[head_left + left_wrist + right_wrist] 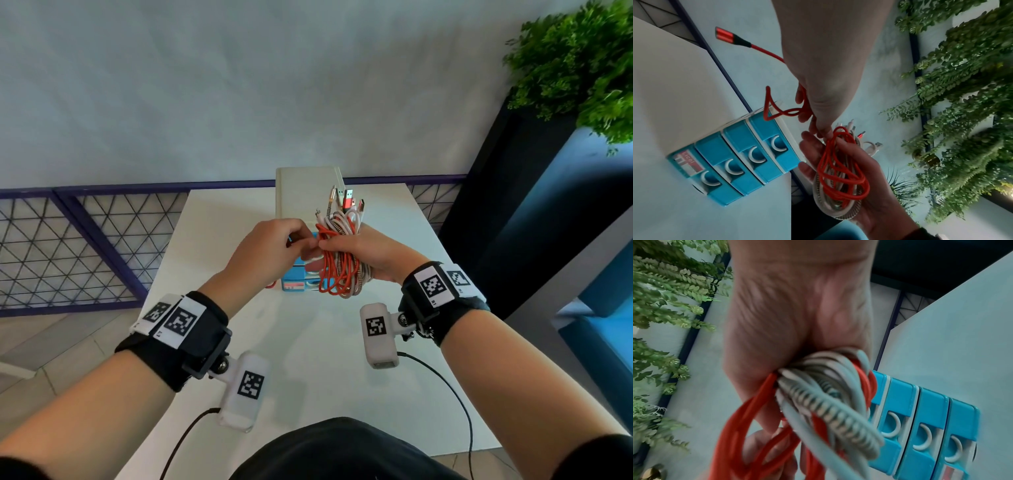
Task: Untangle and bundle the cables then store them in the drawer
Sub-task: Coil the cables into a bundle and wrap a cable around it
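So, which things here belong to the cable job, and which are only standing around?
Belong to the job:
- bundle of red, white and braided cables, held by right hand
- loose red cable end, pinched by left hand
- blue plastic drawer unit

Just standing around:
- green leafy plant
- white table

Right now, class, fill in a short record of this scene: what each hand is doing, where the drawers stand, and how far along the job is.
right hand: grips the cable bundle, coiled loops of red, white and striped cable
left hand: pinches a red cable beside the bundle
drawer unit: blue, on the white table, all visible drawers closed
plugs: stick up from the top of the bundle
job: cables gathered, not yet stored
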`<control>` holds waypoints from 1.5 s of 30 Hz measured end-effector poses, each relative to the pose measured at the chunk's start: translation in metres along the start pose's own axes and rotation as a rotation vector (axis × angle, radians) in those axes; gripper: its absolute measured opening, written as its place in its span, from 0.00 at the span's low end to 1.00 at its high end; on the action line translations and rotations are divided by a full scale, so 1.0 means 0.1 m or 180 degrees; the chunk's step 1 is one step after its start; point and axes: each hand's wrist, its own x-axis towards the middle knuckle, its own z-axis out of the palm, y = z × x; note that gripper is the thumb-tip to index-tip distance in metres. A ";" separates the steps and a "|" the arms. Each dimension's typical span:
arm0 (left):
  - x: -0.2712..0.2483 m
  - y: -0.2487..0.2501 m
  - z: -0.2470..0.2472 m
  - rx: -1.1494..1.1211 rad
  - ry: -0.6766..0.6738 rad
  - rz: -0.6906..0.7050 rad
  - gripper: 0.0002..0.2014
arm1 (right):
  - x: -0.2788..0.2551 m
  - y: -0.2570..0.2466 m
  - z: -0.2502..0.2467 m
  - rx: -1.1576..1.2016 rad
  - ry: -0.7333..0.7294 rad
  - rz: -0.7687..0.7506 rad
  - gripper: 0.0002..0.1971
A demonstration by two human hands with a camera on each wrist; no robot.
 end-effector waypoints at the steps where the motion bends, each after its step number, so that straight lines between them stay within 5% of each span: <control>1: -0.01 -0.02 0.01 0.0004 0.0013 -0.0024 0.04 | -0.01 0.00 0.00 -0.0025 -0.0035 0.0022 0.12; 4: 0.00 -0.05 0.01 -0.0107 -0.0159 -0.0115 0.04 | -0.04 -0.01 -0.01 -0.0317 0.0044 -0.0024 0.03; 9: 0.00 -0.29 -0.05 -0.1380 -0.1052 -0.0515 0.12 | -0.06 0.00 -0.05 -0.0651 0.0602 -0.0125 0.07; 14: -0.18 -0.65 -0.10 -0.1808 -0.1343 -0.1134 0.14 | -0.05 0.02 -0.24 -0.0517 0.1248 -0.0111 0.03; 17: -0.24 -0.67 -0.05 -0.2134 -0.1188 -0.1383 0.12 | -0.11 -0.02 -0.28 -0.0390 0.1242 -0.0099 0.05; 22: -0.08 -0.43 0.09 -0.1449 -0.0171 -0.0885 0.12 | -0.09 -0.01 -0.20 -0.0337 0.0901 -0.0066 0.04; 25: -0.02 -0.32 0.12 -0.1192 -0.0185 -0.0272 0.18 | -0.08 -0.02 -0.11 -0.0384 0.0762 -0.0060 0.05; 28: 0.02 -0.28 0.13 -0.0918 -0.0248 -0.0057 0.10 | -0.09 -0.04 -0.06 -0.0461 0.0693 -0.0071 0.06; 36: -0.06 -0.41 0.10 -0.2747 0.0229 -0.1464 0.05 | -0.09 0.02 -0.17 -0.0368 0.0852 -0.0116 0.04; 39: -0.11 -0.57 0.09 -0.2699 0.0197 -0.1948 0.08 | -0.10 0.03 -0.19 -0.0020 0.0940 -0.0222 0.05; 45: -0.21 -0.67 0.17 -0.2045 -0.0578 -0.3016 0.12 | -0.09 0.01 -0.17 0.0288 0.1055 -0.0410 0.05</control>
